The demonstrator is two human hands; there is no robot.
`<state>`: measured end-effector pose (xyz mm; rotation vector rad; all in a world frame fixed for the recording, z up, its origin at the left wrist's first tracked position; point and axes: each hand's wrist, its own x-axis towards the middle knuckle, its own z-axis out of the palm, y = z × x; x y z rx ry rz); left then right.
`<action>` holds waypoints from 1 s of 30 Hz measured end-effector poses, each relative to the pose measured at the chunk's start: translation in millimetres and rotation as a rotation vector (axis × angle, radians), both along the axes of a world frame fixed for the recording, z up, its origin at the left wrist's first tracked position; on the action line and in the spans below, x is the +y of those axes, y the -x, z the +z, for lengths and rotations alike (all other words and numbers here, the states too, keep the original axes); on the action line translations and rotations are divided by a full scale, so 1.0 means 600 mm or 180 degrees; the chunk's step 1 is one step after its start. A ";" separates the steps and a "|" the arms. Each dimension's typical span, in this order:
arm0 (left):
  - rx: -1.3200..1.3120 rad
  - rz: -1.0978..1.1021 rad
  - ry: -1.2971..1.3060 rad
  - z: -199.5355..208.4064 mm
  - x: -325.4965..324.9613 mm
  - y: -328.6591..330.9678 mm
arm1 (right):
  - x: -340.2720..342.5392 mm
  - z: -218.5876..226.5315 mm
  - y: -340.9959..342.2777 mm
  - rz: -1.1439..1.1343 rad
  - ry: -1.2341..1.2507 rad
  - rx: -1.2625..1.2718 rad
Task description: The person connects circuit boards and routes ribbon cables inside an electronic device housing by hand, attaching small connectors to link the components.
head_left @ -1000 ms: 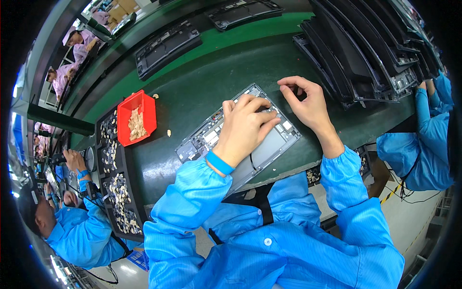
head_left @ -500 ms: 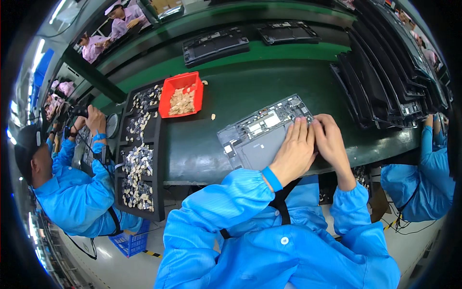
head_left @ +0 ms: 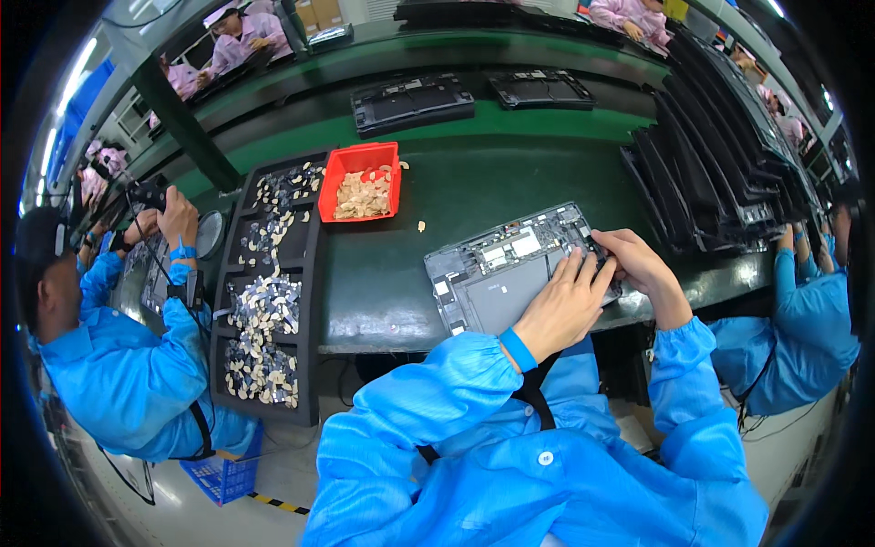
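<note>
An opened laptop base (head_left: pixel 488 296), its circuit board and dark battery area exposed, lies at a slant near the front edge of the green bench. My left hand (head_left: pixel 567 308) rests over its right part, fingers stretched out and slightly spread. Beside it, my right hand (head_left: pixel 643 268) is at the base's right edge. Its fingers are bent together at the board's corner; whatever they pinch is too small or hidden to make out. A blue band (head_left: pixel 518 349) circles my left wrist.
Left of the laptop, a red bin (head_left: pixel 330 196) holds small tan pieces beside a black compartment tray (head_left: pixel 311 273) of small loose parts. Stacked dark panels (head_left: pixel 706 173) stand at right. Two more laptop bases (head_left: pixel 412 102) lie at the back. Co-workers sit on both sides.
The view has shifted, so the bench sits lower in the picture. My left fingers have spread apart. My right fingers have moved toward the board's upper right corner.
</note>
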<state>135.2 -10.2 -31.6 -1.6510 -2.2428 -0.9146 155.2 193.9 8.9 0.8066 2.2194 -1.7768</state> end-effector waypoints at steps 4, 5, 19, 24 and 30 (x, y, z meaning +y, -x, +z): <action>-0.0283 -0.0280 -0.0362 0.020 -0.040 -0.006 | -0.026 -0.011 -0.019 0.0506 -0.0101 0.0722; -0.0666 -0.0412 -0.0335 0.035 -0.056 -0.006 | -0.038 0.014 -0.025 0.0255 -0.0107 0.0837; -0.1336 0.1813 -0.1156 0.004 -0.251 0.042 | -0.102 0.116 0.621 -0.0100 0.0753 0.1515; -0.1428 0.1973 -0.0872 0.007 -0.238 0.044 | -0.327 0.032 0.853 0.0407 0.0894 0.1302; -0.1634 0.2158 -0.0899 0.016 -0.240 0.051 | -0.295 0.033 0.876 0.1504 -0.2275 0.2206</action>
